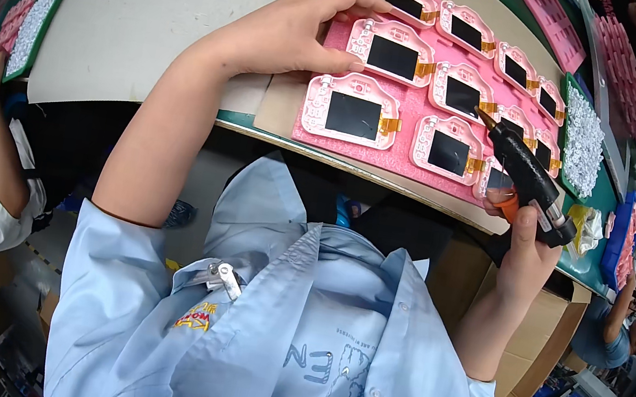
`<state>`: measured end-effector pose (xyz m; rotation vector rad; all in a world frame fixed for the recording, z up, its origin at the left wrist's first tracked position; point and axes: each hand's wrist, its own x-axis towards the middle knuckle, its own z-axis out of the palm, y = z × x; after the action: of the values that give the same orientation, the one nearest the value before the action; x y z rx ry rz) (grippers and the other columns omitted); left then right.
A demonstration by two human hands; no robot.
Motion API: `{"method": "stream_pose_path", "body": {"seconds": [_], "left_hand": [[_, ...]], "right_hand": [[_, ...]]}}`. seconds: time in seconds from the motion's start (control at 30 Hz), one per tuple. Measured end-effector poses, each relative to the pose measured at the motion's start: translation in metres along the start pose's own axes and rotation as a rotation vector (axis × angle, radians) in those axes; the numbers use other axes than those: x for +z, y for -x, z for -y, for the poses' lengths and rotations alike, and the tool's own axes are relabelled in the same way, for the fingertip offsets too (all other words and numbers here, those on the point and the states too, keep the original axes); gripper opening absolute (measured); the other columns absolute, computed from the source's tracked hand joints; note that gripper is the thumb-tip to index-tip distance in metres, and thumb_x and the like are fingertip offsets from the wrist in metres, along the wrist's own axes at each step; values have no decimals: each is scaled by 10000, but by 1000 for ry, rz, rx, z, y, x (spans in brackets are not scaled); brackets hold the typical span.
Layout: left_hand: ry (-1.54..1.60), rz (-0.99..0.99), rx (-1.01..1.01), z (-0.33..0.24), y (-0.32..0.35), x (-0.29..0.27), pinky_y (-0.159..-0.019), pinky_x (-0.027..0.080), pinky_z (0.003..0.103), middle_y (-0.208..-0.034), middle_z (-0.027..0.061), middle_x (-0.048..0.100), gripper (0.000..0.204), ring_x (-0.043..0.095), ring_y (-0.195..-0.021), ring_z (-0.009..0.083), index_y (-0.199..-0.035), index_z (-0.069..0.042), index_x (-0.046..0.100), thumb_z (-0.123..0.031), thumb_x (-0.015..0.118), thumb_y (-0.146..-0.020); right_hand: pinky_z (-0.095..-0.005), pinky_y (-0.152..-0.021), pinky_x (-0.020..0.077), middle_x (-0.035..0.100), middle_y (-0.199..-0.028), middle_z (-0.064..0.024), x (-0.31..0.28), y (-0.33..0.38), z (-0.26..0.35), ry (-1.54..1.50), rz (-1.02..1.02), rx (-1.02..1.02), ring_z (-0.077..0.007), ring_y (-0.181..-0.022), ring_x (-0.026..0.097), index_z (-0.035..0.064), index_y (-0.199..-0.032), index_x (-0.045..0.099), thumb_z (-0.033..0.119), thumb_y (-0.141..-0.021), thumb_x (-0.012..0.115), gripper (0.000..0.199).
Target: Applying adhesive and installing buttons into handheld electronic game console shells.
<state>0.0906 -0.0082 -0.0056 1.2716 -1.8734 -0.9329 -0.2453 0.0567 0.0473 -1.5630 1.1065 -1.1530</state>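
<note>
Blue shirt (280,341) nearest; glue gun (517,158) over pink shells (392,51).
Left hand (297,35), thumb and fingers wide apart, reaches one shell's left edge; right hand (533,235) grips the glue gun, nozzle (485,117) by another shell's screen (462,95).

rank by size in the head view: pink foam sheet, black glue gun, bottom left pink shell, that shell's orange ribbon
1. pink foam sheet
2. black glue gun and pink shell: too alike to rank, and the hand partly covers the gun
3. orange ribbon
</note>
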Motion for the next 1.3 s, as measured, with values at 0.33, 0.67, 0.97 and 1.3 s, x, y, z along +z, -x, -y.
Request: {"method": "stream_pose_path", "body": {"seconds": [0.33,0.67,0.97,1.3], "left_hand": [[-71,-90,171,12,-7,11,-884,524,378,-1155,116,607,651,591,-1045,271,-1299,-172,512,-61,741,-700],[-34,-197,297,12,-8,17,-954,475,391,-1181,80,600,692,561,-1098,261,-1305,-130,498,-10,750,-671],[15,-20,316,2,-11,9,-1005,392,433,-1243,143,468,520,474,-1165,288,-1260,-103,446,-268,699,-836],[-50,-43,365,6,-12,10,-992,404,441,-1224,143,474,506,478,-1157,290,-1238,-99,451,-230,709,-823]], "right_hand": [[-276,-688,542,671,-857,-154,42,-18,5,-31,57,44,-206,-751,665,-57,-1097,572,178,-891,660,325],[-207,-575,482,662,-735,-96,86,-41,1,259,-66,110,-132,-637,613,-50,-992,637,217,-855,714,309],[-207,-534,451,675,-727,-84,96,-46,-5,273,-105,72,-124,-585,587,-60,-929,680,261,-817,757,348],[-224,-515,431,671,-710,-73,98,-45,2,433,-62,-13,-125,-581,564,-52,-911,688,255,-812,761,331]]}}
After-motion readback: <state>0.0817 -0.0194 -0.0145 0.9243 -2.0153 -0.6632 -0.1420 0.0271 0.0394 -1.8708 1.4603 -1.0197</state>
